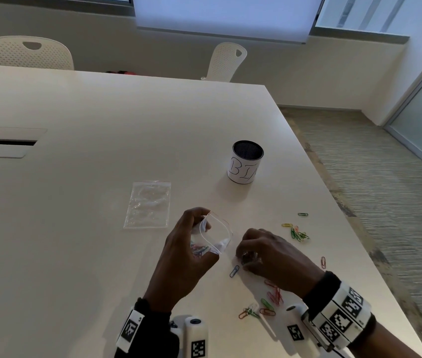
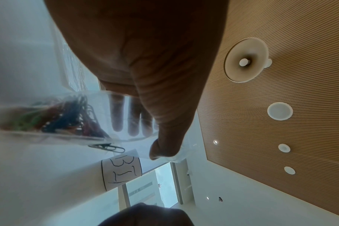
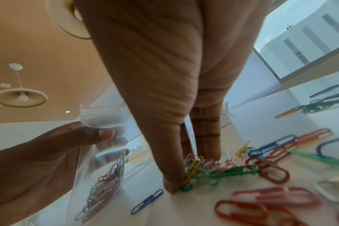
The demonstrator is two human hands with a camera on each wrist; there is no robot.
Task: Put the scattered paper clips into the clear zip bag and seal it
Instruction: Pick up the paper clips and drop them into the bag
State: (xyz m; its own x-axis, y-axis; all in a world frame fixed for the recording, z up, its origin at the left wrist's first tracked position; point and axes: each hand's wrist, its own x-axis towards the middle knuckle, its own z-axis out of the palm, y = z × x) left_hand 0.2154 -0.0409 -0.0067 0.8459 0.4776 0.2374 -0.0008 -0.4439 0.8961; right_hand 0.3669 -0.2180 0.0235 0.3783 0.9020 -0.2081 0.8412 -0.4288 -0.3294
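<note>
My left hand [image 1: 186, 244] holds a small clear zip bag [image 1: 215, 236] upright above the table, thumb and fingers pinching its sides; its mouth gapes open and several coloured paper clips [image 3: 105, 183] lie at its bottom. My right hand [image 1: 264, 251] is down on the table beside it, thumb and fingers closing on a small bunch of clips [image 3: 205, 168]. A blue clip [image 1: 234, 271] lies just left of that hand. More clips are scattered near my right wrist [image 1: 269, 303] and further right [image 1: 299, 233].
A second, flat clear bag [image 1: 149, 204] lies left of the held one. A labelled cylindrical mesh pot [image 1: 246, 161] stands behind the hands. The table's right edge [image 1: 354, 228] runs close to the far clips. Two white chairs stand beyond the table.
</note>
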